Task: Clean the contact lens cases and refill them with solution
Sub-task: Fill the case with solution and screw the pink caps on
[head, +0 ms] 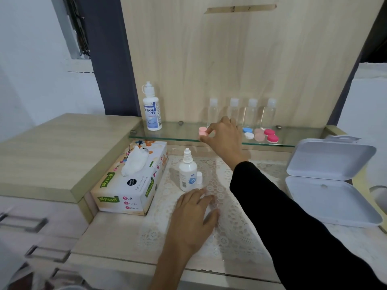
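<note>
The right hand's (pixel 225 135) grip pinches a pale pink 2-lidded plastic contact lens case (pixel 202 131) at the glass shelf (pixel 167 136), 12 o'clock from the flat, empty left hand (pixel 193 214) on the lace-covered worktop (pixel 240 237); best lifted level.

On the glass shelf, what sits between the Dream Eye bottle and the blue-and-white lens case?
In the head view, the light pink lens case, pinched by the right hand, lies between them; clear bottles stand further back.

Single head-worn view, looking forward and down, close over the dresser top (pixel 117 233), glass shelf (pixel 167 136) beyond
</note>
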The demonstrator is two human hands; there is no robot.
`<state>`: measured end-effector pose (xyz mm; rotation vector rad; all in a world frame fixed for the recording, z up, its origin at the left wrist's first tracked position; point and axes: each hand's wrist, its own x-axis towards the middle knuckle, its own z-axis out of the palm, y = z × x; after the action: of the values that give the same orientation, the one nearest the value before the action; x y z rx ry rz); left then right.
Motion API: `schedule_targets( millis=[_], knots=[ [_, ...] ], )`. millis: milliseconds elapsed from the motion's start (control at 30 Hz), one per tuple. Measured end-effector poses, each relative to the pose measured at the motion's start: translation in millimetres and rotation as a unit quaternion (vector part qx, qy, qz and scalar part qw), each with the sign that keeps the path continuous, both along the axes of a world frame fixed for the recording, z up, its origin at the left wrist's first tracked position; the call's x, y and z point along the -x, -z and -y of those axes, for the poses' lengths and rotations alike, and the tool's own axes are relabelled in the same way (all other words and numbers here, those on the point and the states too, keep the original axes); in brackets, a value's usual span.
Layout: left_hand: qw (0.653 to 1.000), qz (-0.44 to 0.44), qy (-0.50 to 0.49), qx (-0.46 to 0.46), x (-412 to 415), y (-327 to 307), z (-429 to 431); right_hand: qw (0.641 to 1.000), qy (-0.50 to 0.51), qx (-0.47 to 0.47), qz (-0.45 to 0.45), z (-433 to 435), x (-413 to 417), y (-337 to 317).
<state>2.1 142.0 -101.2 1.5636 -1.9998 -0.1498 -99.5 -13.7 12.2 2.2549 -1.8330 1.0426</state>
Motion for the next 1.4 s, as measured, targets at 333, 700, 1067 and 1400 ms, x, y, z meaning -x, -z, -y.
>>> schedule_targets(
  millis=[333,700,1067,1400],
  knots=[
    [1.0,-0.009,0.001,0.01,0,-1,1,1.0,0.012,-0.02,0.019,9,-4,0],
    [1.0,-0.003,0.0,0.001,-2,2,3,0.999,0.016,0.01,0.044,7,10,-1],
    [1.0,-0.016,0.001,-0.01,-3,-1,2,0.996,0.071,0.05,0.01,5,34,11],
    [1.0,-0.018,0.001,-0.009,-3,1,3,0.996,0.079,0.036,0.033,-2,32,8]
  ],
)
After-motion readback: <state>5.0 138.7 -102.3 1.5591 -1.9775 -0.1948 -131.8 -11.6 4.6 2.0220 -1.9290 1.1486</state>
